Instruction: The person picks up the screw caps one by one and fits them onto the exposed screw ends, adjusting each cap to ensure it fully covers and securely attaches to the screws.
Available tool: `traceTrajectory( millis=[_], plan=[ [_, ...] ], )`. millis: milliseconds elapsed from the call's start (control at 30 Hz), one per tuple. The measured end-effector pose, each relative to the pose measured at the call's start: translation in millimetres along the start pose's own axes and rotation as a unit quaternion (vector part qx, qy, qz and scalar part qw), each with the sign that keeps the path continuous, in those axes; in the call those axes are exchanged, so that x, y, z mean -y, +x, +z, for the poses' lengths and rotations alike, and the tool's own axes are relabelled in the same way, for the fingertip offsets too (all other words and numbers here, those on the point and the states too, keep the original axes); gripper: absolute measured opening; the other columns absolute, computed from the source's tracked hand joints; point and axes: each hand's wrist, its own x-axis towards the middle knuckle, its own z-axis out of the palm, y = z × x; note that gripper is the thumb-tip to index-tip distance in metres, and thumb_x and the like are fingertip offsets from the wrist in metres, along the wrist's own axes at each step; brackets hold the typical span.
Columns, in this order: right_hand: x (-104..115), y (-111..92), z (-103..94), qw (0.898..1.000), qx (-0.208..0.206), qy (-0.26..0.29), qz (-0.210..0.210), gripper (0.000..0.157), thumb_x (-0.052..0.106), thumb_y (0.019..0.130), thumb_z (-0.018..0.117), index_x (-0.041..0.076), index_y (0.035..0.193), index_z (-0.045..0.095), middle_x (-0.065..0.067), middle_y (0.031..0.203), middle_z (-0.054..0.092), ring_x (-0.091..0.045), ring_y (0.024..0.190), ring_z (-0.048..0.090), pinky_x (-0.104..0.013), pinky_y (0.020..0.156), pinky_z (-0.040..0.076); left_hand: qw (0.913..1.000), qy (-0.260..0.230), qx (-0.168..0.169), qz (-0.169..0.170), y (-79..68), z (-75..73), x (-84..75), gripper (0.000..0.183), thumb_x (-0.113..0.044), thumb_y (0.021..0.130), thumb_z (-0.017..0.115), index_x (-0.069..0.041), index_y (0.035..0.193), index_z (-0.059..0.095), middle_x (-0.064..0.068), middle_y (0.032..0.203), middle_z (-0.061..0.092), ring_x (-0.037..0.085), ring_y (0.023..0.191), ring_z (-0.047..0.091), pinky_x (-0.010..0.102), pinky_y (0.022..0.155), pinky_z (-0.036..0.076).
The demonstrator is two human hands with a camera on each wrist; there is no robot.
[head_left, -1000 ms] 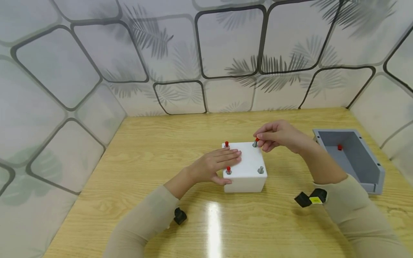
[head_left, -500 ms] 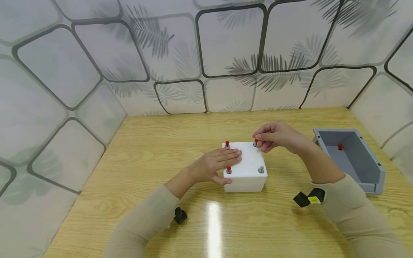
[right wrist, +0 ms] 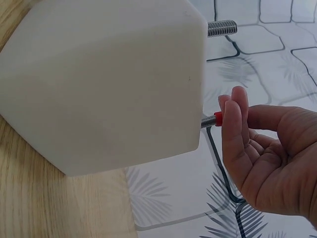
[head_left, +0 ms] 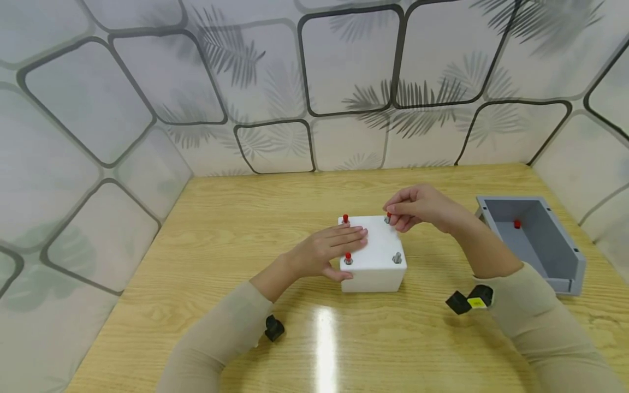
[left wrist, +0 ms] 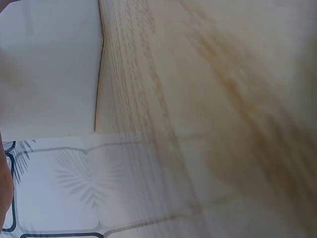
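A white box [head_left: 380, 243] stands on the table with a threaded metal bolt sticking up at each top corner. My left hand [head_left: 326, 250] lies flat across its left side, fingers straight on the top and thumb over the front edge. Both left bolts wear red caps, one at the back [head_left: 345, 218] and one at the front [head_left: 348, 256]. At the back right corner my right hand [head_left: 421, 207] pinches a third red cap [right wrist: 218, 118] between thumb and fingers, on the end of that bolt [right wrist: 208, 121]. The front right bolt [right wrist: 222, 28] is bare.
To the right stands a grey bin [head_left: 565, 245] with another red cap [head_left: 517, 224] inside. A patterned wall covering [head_left: 354, 65] rises behind the wooden table [head_left: 236, 218] and along its sides. Black wrist cameras hang under both sleeves.
The pinched red cap sits slightly lower on the back right bolt, and my right hand has shifted a little left with it. My left hand stays flat on the box.
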Motion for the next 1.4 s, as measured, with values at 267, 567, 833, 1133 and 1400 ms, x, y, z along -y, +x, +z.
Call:
traceTrajectory(
  millis=[267, 567, 833, 1133, 1400],
  plan=[
    [-6.3, 3.9, 2.0, 1.000, 0.000, -0.011, 0.004, 0.032, 0.011, 0.095, 0.056, -0.016, 0.112, 0.055, -0.003, 0.075, 0.066, -0.010, 0.063, 0.065, -0.032, 0.067, 0.060, 1.0000, 0.002, 0.004, -0.001, -0.2, 0.9, 0.7, 0.069, -0.043, 0.077, 0.073, 0.005, 0.123, 0.059, 0.020, 0.131, 0.056, 0.028, 0.125, 0.052, 0.033, 0.112, 0.034],
    [-8.4, 5.8, 1.8, 1.000, 0.004, -0.017, 0.007, 0.032, 0.013, 0.095, 0.056, -0.014, 0.111, 0.056, -0.004, 0.074, 0.066, -0.011, 0.061, 0.064, -0.031, 0.065, 0.060, 1.0000, 0.002, 0.001, 0.002, 1.3, -0.5, 0.8, 0.067, -0.043, 0.077, 0.073, 0.005, 0.122, 0.060, 0.020, 0.129, 0.057, 0.028, 0.124, 0.053, 0.034, 0.111, 0.035],
    [-7.9, 6.6, 0.6, 1.000, 0.015, -0.010, 0.014, 0.033, 0.014, 0.095, 0.055, -0.014, 0.112, 0.056, -0.004, 0.074, 0.066, -0.010, 0.061, 0.064, -0.030, 0.065, 0.060, 1.0000, 0.000, -0.001, 0.002, 1.1, 0.2, 1.9, 0.067, -0.043, 0.077, 0.073, 0.005, 0.122, 0.060, 0.020, 0.129, 0.057, 0.028, 0.124, 0.053, 0.034, 0.111, 0.036],
    [-12.9, 9.0, -3.5, 0.999, 0.039, 0.026, 0.021, 0.035, 0.014, 0.096, 0.055, -0.016, 0.115, 0.053, -0.002, 0.075, 0.067, -0.009, 0.062, 0.065, -0.029, 0.066, 0.060, 1.0000, -0.002, -0.003, 0.002, 1.9, 0.9, 2.4, 0.067, -0.042, 0.077, 0.073, 0.006, 0.122, 0.060, 0.020, 0.129, 0.057, 0.029, 0.124, 0.053, 0.034, 0.111, 0.036],
    [-15.6, 9.5, -6.0, 0.997, 0.053, 0.056, 0.029, 0.036, 0.013, 0.096, 0.054, -0.015, 0.118, 0.051, -0.002, 0.077, 0.068, -0.009, 0.063, 0.065, -0.027, 0.066, 0.059, 1.0000, 0.001, 0.000, -0.002, 1.9, 0.7, 2.1, 0.067, -0.042, 0.077, 0.073, 0.005, 0.123, 0.060, 0.020, 0.130, 0.057, 0.029, 0.124, 0.053, 0.033, 0.111, 0.035]
  ],
)
